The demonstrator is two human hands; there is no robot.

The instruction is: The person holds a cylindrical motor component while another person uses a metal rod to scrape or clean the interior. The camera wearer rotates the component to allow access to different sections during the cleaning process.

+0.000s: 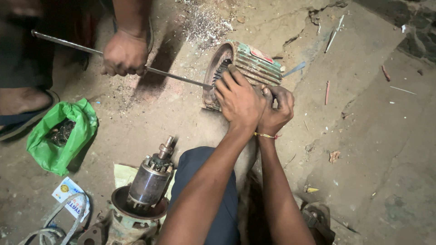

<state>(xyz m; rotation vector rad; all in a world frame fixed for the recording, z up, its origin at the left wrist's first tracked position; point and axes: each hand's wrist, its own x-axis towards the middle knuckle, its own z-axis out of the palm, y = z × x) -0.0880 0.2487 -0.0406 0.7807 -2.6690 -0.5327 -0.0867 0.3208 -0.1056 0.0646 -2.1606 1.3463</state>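
Currently, centre frame: motor housing point(249, 68), ribbed, green, on its side on the floor point(372, 149). Left hand point(239, 100) lies over its open end, fingers clamped on the rim; right hand point(276, 111) just behind, fingers curled against the ribs. Another person's hand point(125, 53), upper left, grips a rod point(172, 77) whose tip meets that end. Steadying calls for firm downward pressure, fingers kept off the rod's tip. Hidden: housing interior, its far end. Green bag's point(61, 136) contents unclear.
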